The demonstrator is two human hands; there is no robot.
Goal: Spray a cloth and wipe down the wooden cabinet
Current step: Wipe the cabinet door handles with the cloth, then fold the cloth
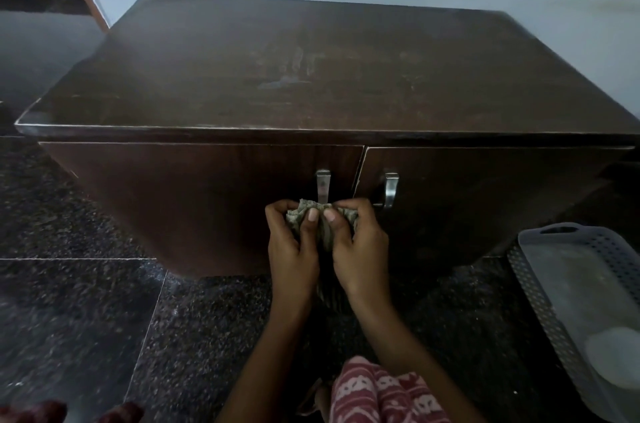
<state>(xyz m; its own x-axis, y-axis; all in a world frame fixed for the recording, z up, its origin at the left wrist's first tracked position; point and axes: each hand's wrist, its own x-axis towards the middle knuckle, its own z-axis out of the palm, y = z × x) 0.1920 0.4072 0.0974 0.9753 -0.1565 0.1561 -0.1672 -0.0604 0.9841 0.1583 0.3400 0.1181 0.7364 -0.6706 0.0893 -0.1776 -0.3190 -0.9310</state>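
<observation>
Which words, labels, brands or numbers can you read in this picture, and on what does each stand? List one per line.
None: no readable text shows anywhere.
Cabinet: only scuffs and smears on its top, no label.
Door handles: plain metal, no marking.
Cloth, bunched in the left hand and right hand: no print or tag visible.
Basket: perforated plastic, no brand visible.

Dark speckled stone floor [86,301] carries wooden cabinet [311,76]; grey perforated basket [540,301] beside it, right.
</observation>
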